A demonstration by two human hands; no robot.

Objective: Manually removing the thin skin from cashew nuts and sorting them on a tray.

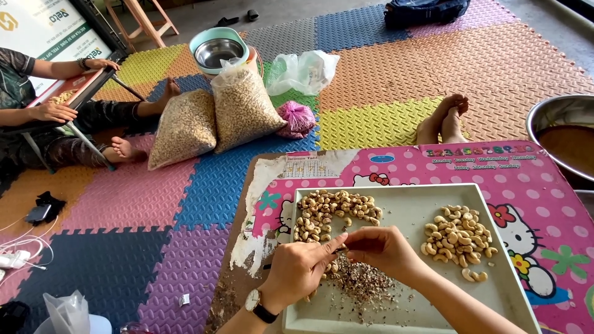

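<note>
A floor of interlocking foam mats (154, 198) in pink, blue, yellow, orange and purple fills the room, and a low pink tabletop (544, 204) with white dots and cartoon pictures stands on it, its covering peeled away at the left edge. On the tabletop lies a pale rectangular tray (408, 207). In the tray, a pile of unpeeled cashew nuts (331, 213) sits at the upper left, a smaller heap of peeled cashews (459, 238) lies at the right, and a scatter of brown skin scraps (362, 284) lies at the near middle.

Over the scraps the left hand (297, 269), with a watch on its wrist, and the right hand (383, 247) meet fingertip to fingertip, both pinched around one small nut (339, 250) that is mostly hidden between them; a thin dark tool pokes out under the left hand.

Beyond the tabletop two full clear sacks of nuts (216, 117) lean together, with a pink net bag (297, 117) and a crumpled plastic bag (303, 71) beside them and a steel bowl in a green basin (218, 49) behind. A large metal basin (563, 133) holding brown matter sits at the right edge. The person's bare feet (444, 120) stretch out past the tabletop. At the left another person sits on the floor with hands on a tray of their own
</note>
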